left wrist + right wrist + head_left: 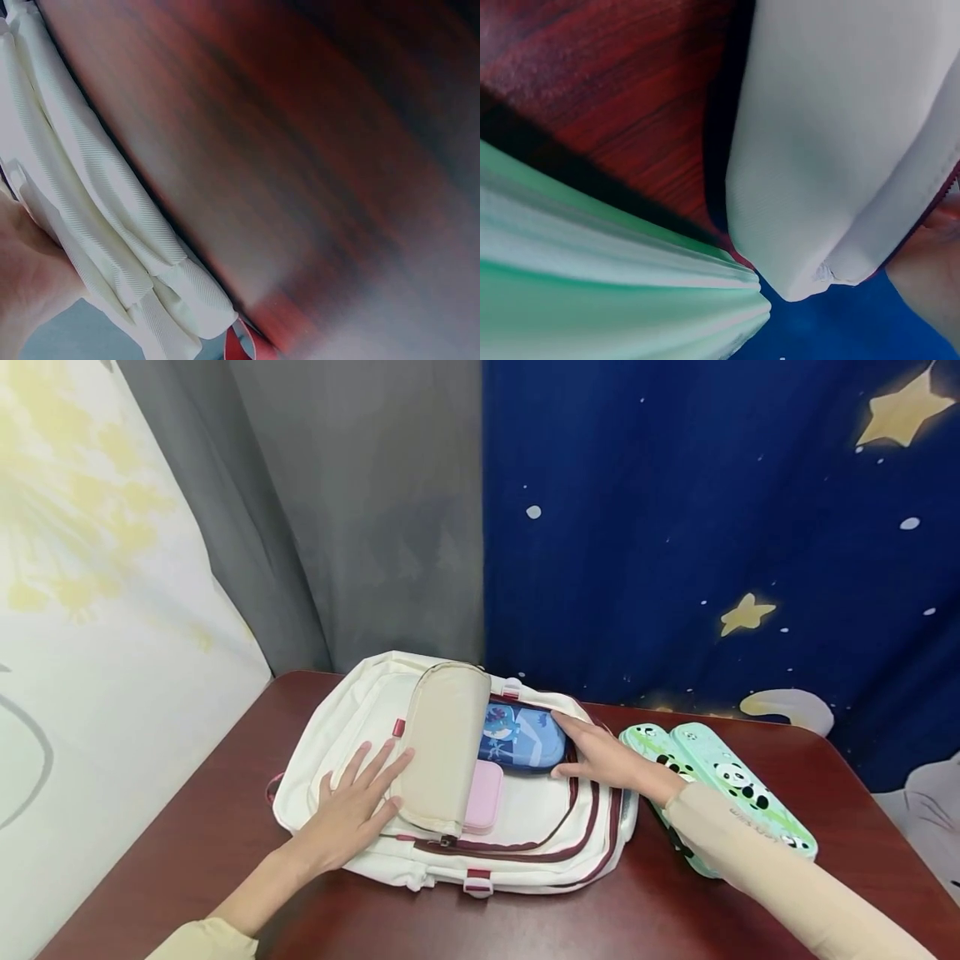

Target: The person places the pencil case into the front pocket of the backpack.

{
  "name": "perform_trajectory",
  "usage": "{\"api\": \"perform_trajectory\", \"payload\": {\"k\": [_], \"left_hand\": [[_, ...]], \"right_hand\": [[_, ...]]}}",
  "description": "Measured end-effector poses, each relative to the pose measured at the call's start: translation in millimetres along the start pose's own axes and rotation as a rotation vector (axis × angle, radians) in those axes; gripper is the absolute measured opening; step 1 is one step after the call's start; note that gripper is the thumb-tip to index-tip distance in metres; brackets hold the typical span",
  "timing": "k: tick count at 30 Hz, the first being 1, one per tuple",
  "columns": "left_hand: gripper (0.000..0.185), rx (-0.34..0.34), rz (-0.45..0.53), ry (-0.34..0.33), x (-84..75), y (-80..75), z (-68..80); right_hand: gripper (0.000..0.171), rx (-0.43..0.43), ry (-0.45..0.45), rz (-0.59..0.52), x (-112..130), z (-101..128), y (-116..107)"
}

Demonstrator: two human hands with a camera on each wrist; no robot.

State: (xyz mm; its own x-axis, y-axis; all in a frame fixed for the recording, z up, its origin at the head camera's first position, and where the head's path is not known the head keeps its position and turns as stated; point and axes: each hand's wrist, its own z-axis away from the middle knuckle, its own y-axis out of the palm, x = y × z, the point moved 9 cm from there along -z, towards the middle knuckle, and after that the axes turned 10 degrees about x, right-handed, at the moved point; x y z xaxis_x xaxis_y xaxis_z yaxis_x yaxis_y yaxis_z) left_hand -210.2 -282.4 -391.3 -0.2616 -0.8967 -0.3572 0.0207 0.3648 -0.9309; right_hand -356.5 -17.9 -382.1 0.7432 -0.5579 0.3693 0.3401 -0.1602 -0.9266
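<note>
Blue cartoon pencil case, right hand gripping

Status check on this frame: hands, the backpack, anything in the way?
Left hand flat on white backpack. Right hand grips blue pencil case in the open pocket. Beige flap partly over opening; pink case alongside.
</note>
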Motion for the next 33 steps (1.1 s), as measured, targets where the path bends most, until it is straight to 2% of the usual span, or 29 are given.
{"api": "perform_trajectory", "payload": {"k": [4,11,16,20,24,28,33], "left_hand": [[0.057,0.005,-0.001,-0.004,1.0,2.7,3.8],[0.056,-0.011,-0.005,-0.009,8.6,-0.2,9.6],[0.057,0.000,0.004,0.005,8.9,4.7,11.9],[0.058,-0.016,-0.003,0.011,9.1,2.7,14.1],[0.057,-0.037,0.003,0.014,7.3,-0.2,10.6],[0.057,-0.018,0.015,0.020,-0.2,4.7,2.6],[0.057,-0.021,0.005,0.006,-3.4,3.1,-0.4]], "right_hand": [[0.090,-0.010,0.006,0.009,0.5,0.3,4.9],[0.089,-0.040,-0.036,0.039,16.6,-7.4,2.7],[0.094,-0.049,0.005,0.018,14.7,-13.2,5.5],[0.095,-0.103,0.014,0.035,14.2,-17.6,7.5],[0.093,-0.153,-0.027,0.089,28.1,-27.2,12.6],[0.090,-0.156,-0.045,0.129,43.2,-38.9,15.3],[0.088,-0.152,-0.053,0.073,43.6,-44.2,10.3]]}}
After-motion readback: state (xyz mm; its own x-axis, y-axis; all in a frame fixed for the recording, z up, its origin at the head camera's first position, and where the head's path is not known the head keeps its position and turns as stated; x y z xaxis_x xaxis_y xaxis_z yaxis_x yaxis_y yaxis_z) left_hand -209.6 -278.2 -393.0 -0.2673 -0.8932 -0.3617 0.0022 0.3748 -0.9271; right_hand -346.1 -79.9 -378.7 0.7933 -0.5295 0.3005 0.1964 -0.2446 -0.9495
